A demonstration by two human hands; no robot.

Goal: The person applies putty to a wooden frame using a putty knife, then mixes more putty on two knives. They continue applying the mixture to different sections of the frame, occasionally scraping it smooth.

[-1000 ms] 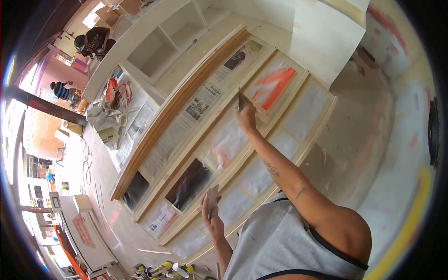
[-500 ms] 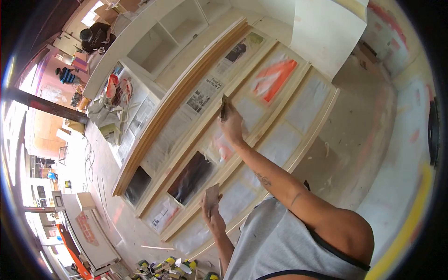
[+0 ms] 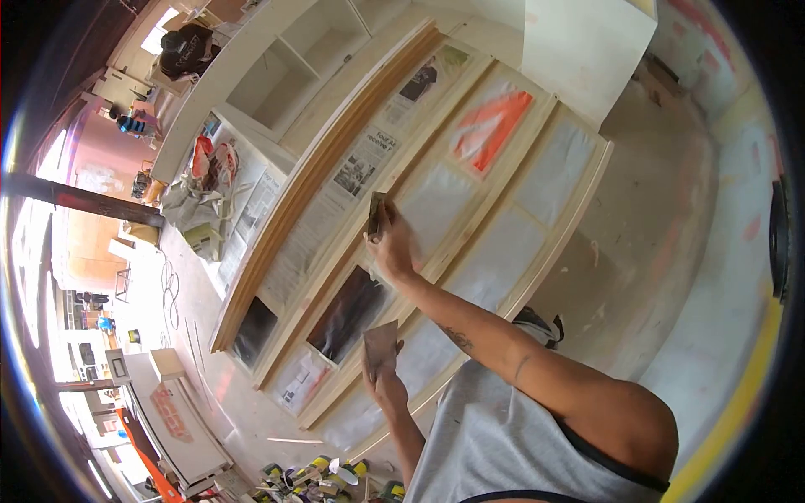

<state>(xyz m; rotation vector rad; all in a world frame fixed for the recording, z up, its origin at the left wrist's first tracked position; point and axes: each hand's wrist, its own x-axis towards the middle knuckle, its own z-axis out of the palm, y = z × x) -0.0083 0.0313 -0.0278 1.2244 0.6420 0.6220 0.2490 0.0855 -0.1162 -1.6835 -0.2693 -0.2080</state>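
Note:
My right hand (image 3: pixel 392 247) is closed on a small, flat, dark piece with a paler edge (image 3: pixel 376 214). It is over a pale wooden rail of a large slatted wooden frame (image 3: pixel 482 222), beside the upper corner of a dark panel (image 3: pixel 350 314). Lower down, my left hand (image 3: pixel 384 381) grips a thin rectangular grey-brown plate or sheet (image 3: pixel 381 342), its broad face showing above the fingers. Newspaper (image 3: pixel 356 172) and cloudy plastic film (image 3: pixel 507 251) cover the panels between the rails. Orange-and-white plastic (image 3: pixel 495 134) covers one of them.
White open-fronted cabinets (image 3: pixel 277 88) stand behind the frame. Rumpled cloths and bags (image 3: pixel 201 193) lie on a paper-covered surface at left. Several containers (image 3: pixel 323 478) crowd the floor below. A person in dark clothing (image 3: pixel 188 52) is at the far upper left, near a dark post (image 3: pixel 84 199).
My right hand has moved down and left along the rail with its flat piece. My left hand has risen slightly, still holding the rectangular sheet. The view has shifted a little.

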